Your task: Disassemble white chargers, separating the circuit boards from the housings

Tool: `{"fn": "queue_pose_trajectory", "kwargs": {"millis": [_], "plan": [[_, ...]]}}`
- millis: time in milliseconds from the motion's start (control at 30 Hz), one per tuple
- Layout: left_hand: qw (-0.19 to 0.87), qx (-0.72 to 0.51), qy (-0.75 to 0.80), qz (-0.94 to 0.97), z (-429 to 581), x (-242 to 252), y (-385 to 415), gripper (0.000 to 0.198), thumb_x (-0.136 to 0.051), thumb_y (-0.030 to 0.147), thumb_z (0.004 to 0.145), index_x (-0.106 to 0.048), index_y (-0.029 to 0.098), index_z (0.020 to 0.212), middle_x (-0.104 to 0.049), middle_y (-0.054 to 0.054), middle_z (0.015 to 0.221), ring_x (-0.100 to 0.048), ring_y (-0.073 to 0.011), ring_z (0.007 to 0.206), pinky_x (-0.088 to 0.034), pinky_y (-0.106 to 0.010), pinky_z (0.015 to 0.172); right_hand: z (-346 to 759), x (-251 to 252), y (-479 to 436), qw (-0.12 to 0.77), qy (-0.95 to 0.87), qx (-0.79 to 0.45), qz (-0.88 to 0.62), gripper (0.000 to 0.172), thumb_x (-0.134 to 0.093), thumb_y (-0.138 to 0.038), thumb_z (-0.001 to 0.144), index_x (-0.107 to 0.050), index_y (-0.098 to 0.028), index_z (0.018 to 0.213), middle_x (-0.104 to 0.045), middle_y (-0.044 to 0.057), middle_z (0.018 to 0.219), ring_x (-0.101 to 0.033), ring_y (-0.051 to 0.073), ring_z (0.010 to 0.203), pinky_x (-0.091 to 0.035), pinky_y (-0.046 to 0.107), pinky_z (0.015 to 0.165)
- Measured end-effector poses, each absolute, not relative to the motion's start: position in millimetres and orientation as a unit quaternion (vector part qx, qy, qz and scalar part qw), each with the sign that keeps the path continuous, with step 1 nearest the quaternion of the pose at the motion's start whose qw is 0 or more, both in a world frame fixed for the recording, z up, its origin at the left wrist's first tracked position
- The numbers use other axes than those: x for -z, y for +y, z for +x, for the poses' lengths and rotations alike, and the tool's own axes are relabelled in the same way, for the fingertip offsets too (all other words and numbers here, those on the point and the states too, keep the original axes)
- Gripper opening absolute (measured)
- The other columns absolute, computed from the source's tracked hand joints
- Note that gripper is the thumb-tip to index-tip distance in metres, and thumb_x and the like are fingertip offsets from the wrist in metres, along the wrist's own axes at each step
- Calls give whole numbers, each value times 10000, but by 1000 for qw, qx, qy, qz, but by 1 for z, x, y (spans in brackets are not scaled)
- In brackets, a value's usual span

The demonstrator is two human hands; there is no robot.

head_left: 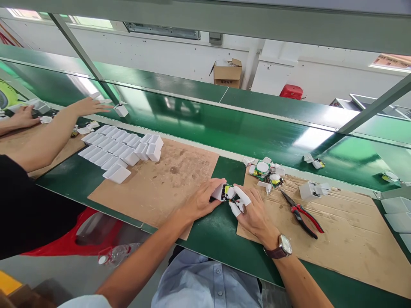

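Charger unit (224,192) mid-assembly, pinched between both hands (205,200) (253,211) at frame centre; loose boards (266,171) and empty shells (118,147) left unassembled.

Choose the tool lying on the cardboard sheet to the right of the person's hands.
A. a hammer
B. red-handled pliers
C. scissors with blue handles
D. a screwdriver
B: the red-handled pliers lie on the cardboard sheet, just right of the right hand.

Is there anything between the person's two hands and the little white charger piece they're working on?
No, nothing visible is in the way. The left hand and the right hand both already grip the small white charger piece directly, over the green bench. The red-handled pliers lie apart, to the right on the cardboard mat.
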State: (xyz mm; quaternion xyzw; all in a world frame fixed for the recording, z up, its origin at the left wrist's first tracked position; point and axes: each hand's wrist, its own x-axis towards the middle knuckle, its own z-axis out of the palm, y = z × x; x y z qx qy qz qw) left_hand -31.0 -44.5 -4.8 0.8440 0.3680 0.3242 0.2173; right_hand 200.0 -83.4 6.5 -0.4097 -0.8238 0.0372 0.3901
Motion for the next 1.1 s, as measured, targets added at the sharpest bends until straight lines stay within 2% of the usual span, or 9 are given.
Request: {"fn": "queue_pose_trajectory", "kwargs": {"millis": [467, 600, 700, 800, 900, 967, 1100], "plan": [[229, -323, 359, 845, -31, 6, -50, 638, -625, 225, 960, -372, 297, 1541, -592, -93, 1478, -528, -265, 1419, -456, -495, 1195, 201, 8, -87, 380, -833, -36, -400, 687, -557, -118, 955, -340, -247, 1594, -666, 150, 1317, -631, 333, 1142, -564, 552, 928], [238, -317, 329, 857, -30, 10, -55, 646, -646, 262, 951, -378, 246, 1538, -592, -148, 1469, -541, -282, 1412, -445, -476, 1198, 202, 26, -86, 404, -835, -24, -374, 640, -539, -188, 969, -373, -257, 1584, -693, 152, 1264, -649, 360, 1091, -584, 562, 859], [286, -316, 334, 841, -28, 11, -59, 752, -728, 348, 905, -359, 230, 1549, -578, -176, 1481, -577, -305, 1373, -502, -454, 1138, 207, 31, -85, 423, -818, -75, -384, 603, -592, -291, 977, -422, -272, 1555, -702, 138, 1226, -683, 337, 1051, -616, 508, 817], [336, -311, 341, 821, -27, 10, -61, 824, -780, 401, 861, -362, 235, 1552, -570, -171, 1497, -585, -317, 1363, -497, -462, 1141, 213, 30, -83, 440, -793, -126, -401, 499, -526, -289, 1017, -481, -290, 1513, -725, 102, 1183, -726, 276, 1002, -641, 406, 764], [355, -322, 346, 806, -26, 10, -61, 683, -685, 317, 930, -387, 255, 1542, -606, -144, 1465, -556, -299, 1398, -434, -501, 1198, 215, 23, -83, 457, -768, -150, -423, 388, -421, -226, 1053, -596, -280, 1395, -757, 75, 1134, -745, 244, 1007, -644, 385, 821], [376, -355, 348, 782, -26, 11, -60, 649, -612, 245, 960, -357, 248, 1556, -632, -142, 1414, -604, -268, 1339, -476, -489, 1161, 212, 17, -83, 470, -755, -148, -433, 354, -404, -208, 1054, -665, -258, 1287, -765, 80, 1113, -744, 250, 1029, -641, 415, 868], [424, -405, 364, 724, -24, 11, -54, 692, -702, 291, 921, -381, 245, 1533, -638, -142, 1361, -662, -257, 1239, -547, -470, 1078, 202, 10, -78, 470, -770, -131, -411, 354, -505, -157, 1003, -652, -265, 1307, -695, 112, 1295, -680, 263, 1189, -612, 487, 979]]}}
